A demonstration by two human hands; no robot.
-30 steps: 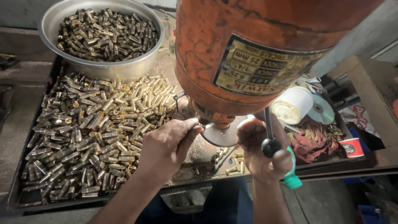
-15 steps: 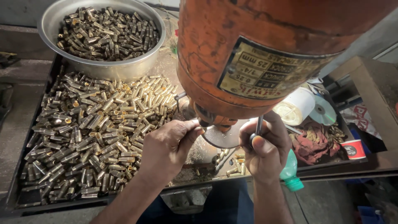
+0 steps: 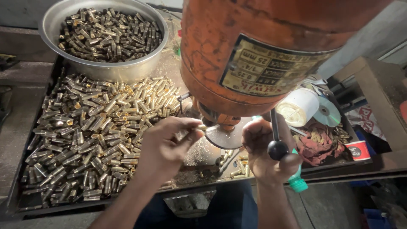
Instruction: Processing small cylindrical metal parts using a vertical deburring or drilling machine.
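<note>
My left hand (image 3: 167, 146) pinches a small brass casing (image 3: 202, 127) at the edge of the round metal plate (image 3: 224, 136) under the spindle of an orange drill press (image 3: 254, 51). The fingertips touch the plate's left rim. My right hand (image 3: 265, 157) is wrapped around the press's thin feed lever, whose black ball knob (image 3: 277, 149) sits against the palm. The spindle tip is hidden behind the orange housing.
A heap of brass casings (image 3: 93, 127) fills the dark tray (image 3: 12, 186) on the left. A steel bowl (image 3: 106, 70) of darker casings stands behind it. On the right lie a white roll (image 3: 299, 106), a disc (image 3: 327, 113), red rags (image 3: 318, 144), a small cup (image 3: 358, 149) and a green bottle (image 3: 296, 182).
My right hand slid up the lever, then back down, so the black knob shows in its grip again. The left hand stayed at the plate, its fingers closing to a pinch.
</note>
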